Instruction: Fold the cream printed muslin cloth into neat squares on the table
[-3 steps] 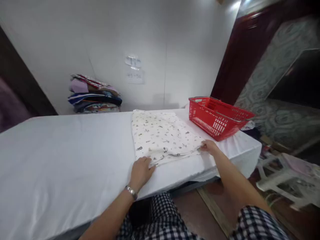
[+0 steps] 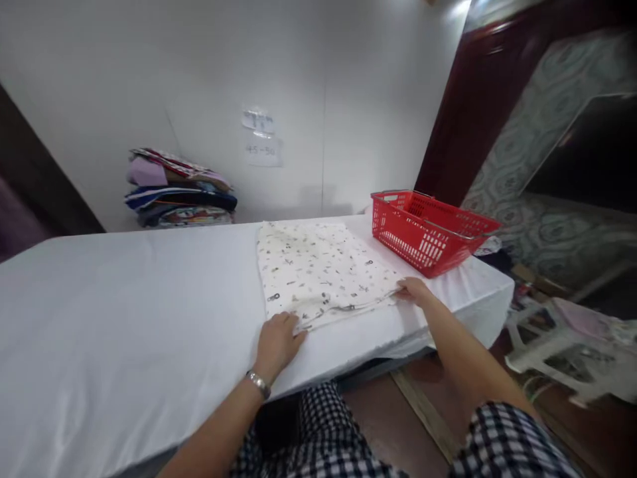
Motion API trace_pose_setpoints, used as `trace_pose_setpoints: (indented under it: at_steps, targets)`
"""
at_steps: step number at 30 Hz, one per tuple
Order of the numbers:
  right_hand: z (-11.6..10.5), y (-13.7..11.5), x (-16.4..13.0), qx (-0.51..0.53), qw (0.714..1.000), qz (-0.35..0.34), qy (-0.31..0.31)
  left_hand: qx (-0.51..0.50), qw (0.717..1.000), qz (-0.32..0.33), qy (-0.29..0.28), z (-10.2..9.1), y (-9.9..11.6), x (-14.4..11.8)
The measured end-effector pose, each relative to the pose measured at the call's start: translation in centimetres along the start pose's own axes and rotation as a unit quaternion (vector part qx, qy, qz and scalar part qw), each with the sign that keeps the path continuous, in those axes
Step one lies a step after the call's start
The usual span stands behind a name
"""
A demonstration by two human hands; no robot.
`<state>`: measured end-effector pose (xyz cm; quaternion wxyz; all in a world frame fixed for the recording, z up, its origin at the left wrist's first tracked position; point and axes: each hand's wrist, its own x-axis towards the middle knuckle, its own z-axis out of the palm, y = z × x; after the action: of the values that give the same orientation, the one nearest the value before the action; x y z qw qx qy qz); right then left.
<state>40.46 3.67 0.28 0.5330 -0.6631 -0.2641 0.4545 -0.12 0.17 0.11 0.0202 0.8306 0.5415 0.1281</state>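
A white cloth [image 2: 318, 265] with a small dark and tan print lies folded on the white-covered table [image 2: 199, 292]. Its near edge is a little rumpled, with layers showing. My left hand [image 2: 279, 340], a silver band on its wrist, is closed on the near left corner, thumb toward the right. At the near right corner, my right hand [image 2: 414, 291] pinches the cloth's edge, its fingertips partly hidden by the fabric.
A red plastic basket [image 2: 432, 236] with metal handles stands at the table's right end. Several folded fabrics [image 2: 182, 189] are piled against the wall at the back left. Paper signs [image 2: 262, 149] hang on the wall. A white plastic stool [image 2: 567, 345] is on the floor at right.
The view has turned slightly, so the basket and fabric pile appear a bit further left. Both hands keep their places on the cloth.
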Motion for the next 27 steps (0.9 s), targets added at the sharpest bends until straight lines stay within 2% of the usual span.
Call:
trace_pose_setpoints:
  at_steps: [4, 8, 10, 16, 20, 27]
  targets:
    - [0.4, -1.9, 0.0, -0.048, 0.999, 0.005, 0.015, -0.015, 1.000, 0.020, -0.002, 0.1, -0.7, 0.1]
    - [0.7, -5.0, 0.1, -0.061, 0.997, -0.041, -0.002, -0.051, 0.998, 0.031, -0.005, 0.1, -1.9, 0.1]
    - [0.5, -5.6, 0.0, -0.086, 0.995, -0.051, -0.005, -0.053, 0.998, 0.028, -0.005, 0.0, -2.5, -0.1]
    - [-0.3, -2.6, -0.9, -0.242, 0.970, 0.036, 0.010, -0.037, 0.999, 0.031, 0.024, -0.8, -3.6, -1.2]
    - [-0.3, -1.4, -1.2, -0.323, 0.944, 0.059, 0.007, -0.034, 0.999, 0.022, 0.018, -0.9, -3.6, -1.4]
    - [-0.6, -1.3, -0.3, -0.489, 0.870, 0.058, 0.003, -0.020, 0.999, -0.022, 0.042, -0.4, -3.7, -1.6]
